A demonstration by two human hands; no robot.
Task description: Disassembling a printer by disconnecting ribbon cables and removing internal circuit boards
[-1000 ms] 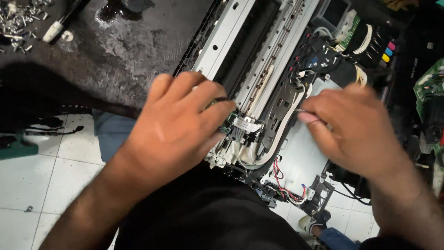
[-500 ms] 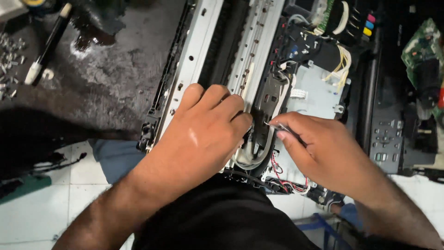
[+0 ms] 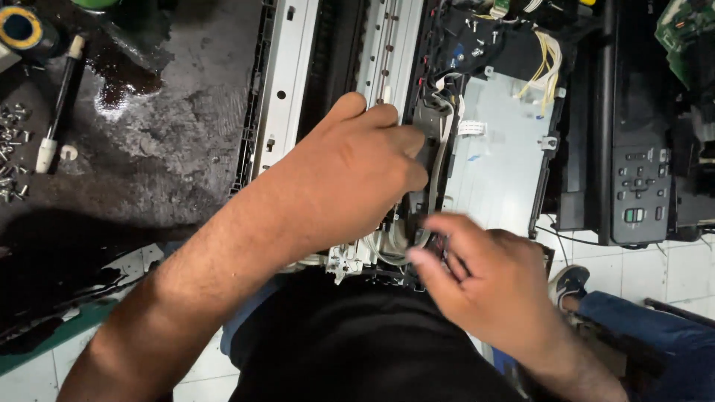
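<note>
An opened printer chassis [image 3: 290, 82] with metal rails lies across my lap, beside a grey metal plate [image 3: 499, 171] and bundles of white and yellow wires [image 3: 547, 63]. My left hand [image 3: 350, 179] lies over the rail's near end, its fingers curled against a dark grey part [image 3: 426, 130] at the middle. Blurred, my right hand [image 3: 484, 283] sits at the near edge with its fingertips pinched at the small cables under that part. What the fingers hold is hidden.
A wet dark work surface [image 3: 164, 134] lies left, with a white-handled tool [image 3: 58, 112], several loose screws [image 3: 13, 141] and a tape roll [image 3: 21, 28]. A black control panel with buttons [image 3: 639, 179] sits right. A shoe [image 3: 570, 284] and a blue trouser leg [image 3: 648, 327] rest on white floor tiles.
The view has shifted so the printer sits higher in frame. My right hand has drawn back from the metal plate to the near edge. My left hand stays on the rail end.
</note>
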